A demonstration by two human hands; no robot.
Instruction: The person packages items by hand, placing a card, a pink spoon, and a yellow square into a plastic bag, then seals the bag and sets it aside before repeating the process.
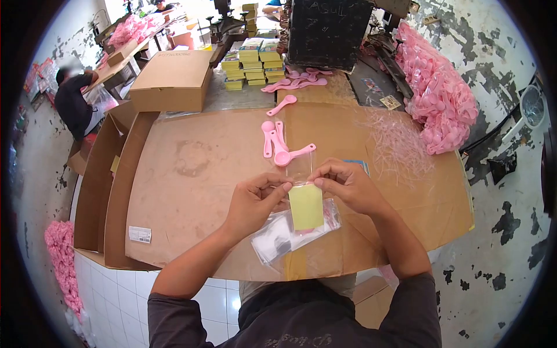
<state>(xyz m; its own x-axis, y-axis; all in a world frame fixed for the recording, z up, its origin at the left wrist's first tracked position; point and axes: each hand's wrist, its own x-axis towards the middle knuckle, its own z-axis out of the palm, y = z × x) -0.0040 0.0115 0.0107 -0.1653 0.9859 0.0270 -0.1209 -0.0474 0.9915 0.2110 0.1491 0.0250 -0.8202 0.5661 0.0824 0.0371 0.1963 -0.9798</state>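
Note:
Between my hands hangs a clear plastic bag with a yellow card (pixel 306 207) inside it. My left hand (pixel 259 197) pinches the bag's upper left edge, and my right hand (pixel 343 184) pinches the upper right edge. Beneath the card lies a pile of clear plastic bags (pixel 278 238) on the cardboard. Just beyond my fingers rest several pink measuring spoons (pixel 282 156), with one more pink spoon (pixel 284 105) farther back. A blue-edged card (pixel 357 166) shows partly behind my right hand.
Stacks of yellow-edged cards (pixel 251 58) stand at the back beside a closed cardboard box (pixel 173 78). Thin pink plastic scraps (pixel 403 145) lie at right, near a big heap of pink spoons (pixel 441 93). An open box (pixel 93 191) borders the left side. A person (pixel 74 104) sits far left.

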